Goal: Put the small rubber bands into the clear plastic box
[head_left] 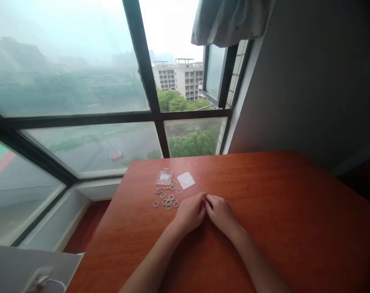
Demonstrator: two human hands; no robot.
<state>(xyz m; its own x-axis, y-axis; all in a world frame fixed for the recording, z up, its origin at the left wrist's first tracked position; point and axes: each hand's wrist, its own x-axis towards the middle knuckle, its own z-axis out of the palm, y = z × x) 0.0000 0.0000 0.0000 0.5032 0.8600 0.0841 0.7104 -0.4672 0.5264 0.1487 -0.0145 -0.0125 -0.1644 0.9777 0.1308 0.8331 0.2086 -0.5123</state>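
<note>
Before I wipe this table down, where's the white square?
In the head view, the white square lies on the table, just right of the clear case, beyond the left hand.

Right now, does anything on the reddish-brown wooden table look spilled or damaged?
Possibly: small, thin, pastel rings lie loosely scattered on the table beside a clear, square plastic case, which might suggest spilling. I see no damage.

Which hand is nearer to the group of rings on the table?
Left. The left hand is close beside the rings, just to their right. The right hand is farther to the right, on the other side of the left hand.
</note>
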